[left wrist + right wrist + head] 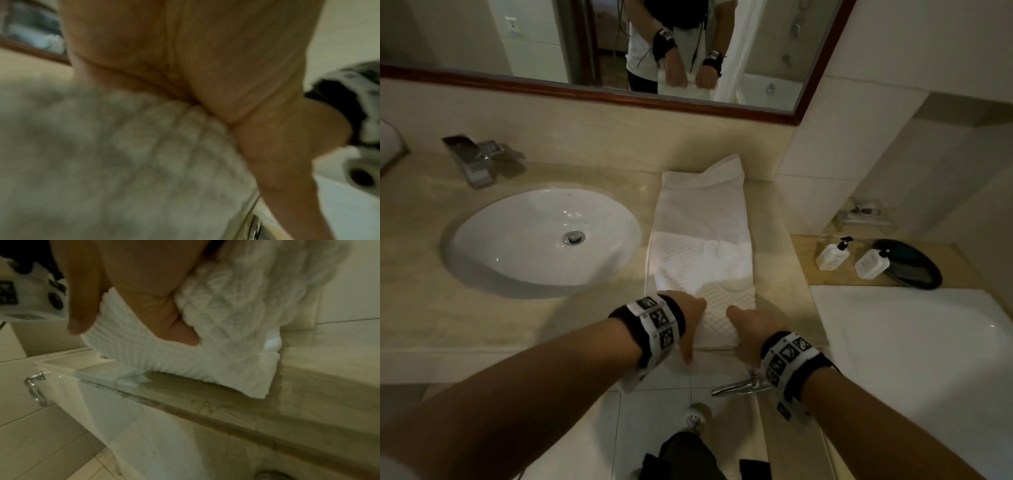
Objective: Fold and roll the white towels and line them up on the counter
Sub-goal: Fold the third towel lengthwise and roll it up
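A long white waffle-weave towel (pixel 702 240) lies folded lengthwise on the beige marble counter (pixel 551 315), just right of the sink, its far end bunched against the wall. My left hand (pixel 688 318) and right hand (pixel 746 332) sit side by side on its near end at the counter's front edge. In the right wrist view the right hand (pixel 144 296) pinches the towel (pixel 236 313) between thumb and fingers, with that end lifted slightly off the counter (pixel 267 402). The left wrist view is blurred. It shows the left hand (pixel 205 56) bearing on the towel (pixel 123 146). The mirror shows both hands curled on it.
A white oval sink (pixel 482 246) with a chrome faucet (pixel 472 157) lies to the left. Two white pump bottles (pixel 832 255) and a black oval tray (pixel 917 267) stand on a lower ledge at right. A chrome ring (pixel 743 385) hangs under the counter edge. The mirror (pixel 517 41) spans the wall.
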`<action>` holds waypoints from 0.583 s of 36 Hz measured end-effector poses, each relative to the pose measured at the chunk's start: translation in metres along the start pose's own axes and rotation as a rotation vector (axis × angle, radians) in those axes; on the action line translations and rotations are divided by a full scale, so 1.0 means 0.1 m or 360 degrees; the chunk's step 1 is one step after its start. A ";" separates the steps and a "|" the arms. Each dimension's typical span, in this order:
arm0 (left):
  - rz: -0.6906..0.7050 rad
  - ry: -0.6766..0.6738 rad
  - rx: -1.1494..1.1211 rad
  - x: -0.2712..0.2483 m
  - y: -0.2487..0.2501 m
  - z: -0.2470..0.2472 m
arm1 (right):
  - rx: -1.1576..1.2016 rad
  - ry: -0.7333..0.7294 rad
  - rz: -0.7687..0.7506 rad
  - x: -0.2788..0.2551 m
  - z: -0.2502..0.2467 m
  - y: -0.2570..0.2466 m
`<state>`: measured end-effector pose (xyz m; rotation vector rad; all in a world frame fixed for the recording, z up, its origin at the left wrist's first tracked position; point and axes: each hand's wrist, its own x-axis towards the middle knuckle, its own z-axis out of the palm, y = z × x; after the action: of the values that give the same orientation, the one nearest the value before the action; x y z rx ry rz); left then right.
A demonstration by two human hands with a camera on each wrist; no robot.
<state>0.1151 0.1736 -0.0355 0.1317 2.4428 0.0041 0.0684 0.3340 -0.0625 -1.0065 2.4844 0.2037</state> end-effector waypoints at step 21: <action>-0.0005 -0.0027 -0.0444 0.05 -0.06 0.21 | 0.0186 0.0105 0.0026 0.05 0.11 0.39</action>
<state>0.1238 0.1680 -0.0548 0.0036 2.3979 0.3391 0.0420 0.3624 -0.0760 -0.9590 2.5321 0.0307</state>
